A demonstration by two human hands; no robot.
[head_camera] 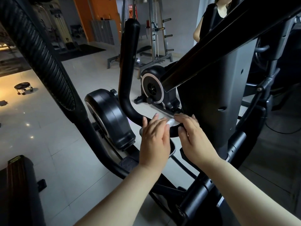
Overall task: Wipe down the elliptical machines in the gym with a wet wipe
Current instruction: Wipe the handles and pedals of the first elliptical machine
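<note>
Hands on the bar, head view: left hand (154, 137) lies flat, fingers straight, pressing the wet wipe (171, 122) onto the elliptical's curved black handlebar (128, 62). Right hand (193, 136) sits just beside it, fingers over the wipe, thumb tucked beneath, apparently a pinch. Wipe drapes the bar between them. Bar runs leftward, then bends upward; left hand is nearer that bend, so the stroke likely heads there.
</note>
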